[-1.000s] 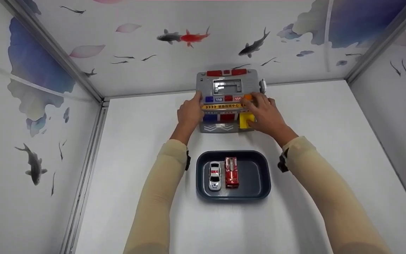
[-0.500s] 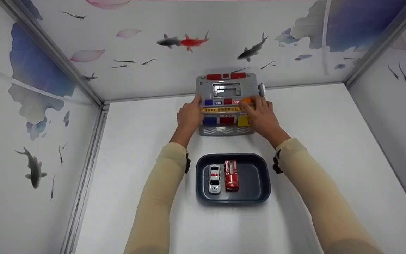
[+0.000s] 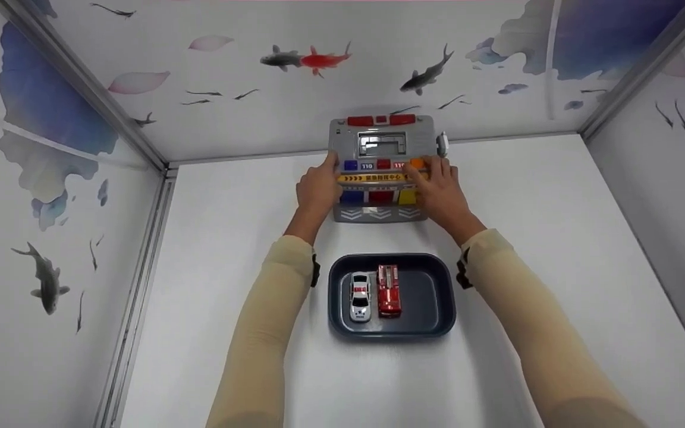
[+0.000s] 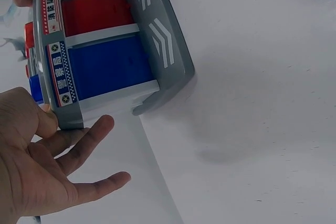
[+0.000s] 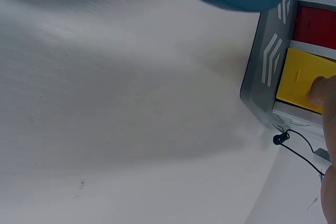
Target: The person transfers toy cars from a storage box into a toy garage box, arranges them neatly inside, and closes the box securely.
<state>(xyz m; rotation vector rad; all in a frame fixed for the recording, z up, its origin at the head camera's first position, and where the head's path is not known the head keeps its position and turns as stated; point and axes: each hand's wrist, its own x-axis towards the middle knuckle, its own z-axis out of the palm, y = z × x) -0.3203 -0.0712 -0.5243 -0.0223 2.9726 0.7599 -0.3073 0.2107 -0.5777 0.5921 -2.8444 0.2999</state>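
A grey toy garage (image 3: 382, 142) with red roof lights stands at the back wall. Its front has a blue door (image 4: 110, 66), a red door (image 4: 97, 13) and a yellow door (image 5: 304, 77). My left hand (image 3: 319, 185) holds the garage's left edge between thumb and index finger, its other fingers spread out. At the opposite side, my right hand (image 3: 442, 193) rests its index finger by the orange button (image 3: 417, 162), while its thumb presses the yellow door. This door lies flush with the front. The right fingertips are partly hidden in the right wrist view.
A dark blue tray (image 3: 431, 336) stands on the white table (image 3: 229, 238) between the forearms. In it lie a white police car (image 3: 360, 297) and a red fire truck (image 3: 389, 291). A white knob (image 3: 442, 144) juts from the garage's right side.
The yellow door, which stuck out one second ago, has been pushed in flush by the right thumb. The left hand keeps its hold; the head view has shifted slightly.
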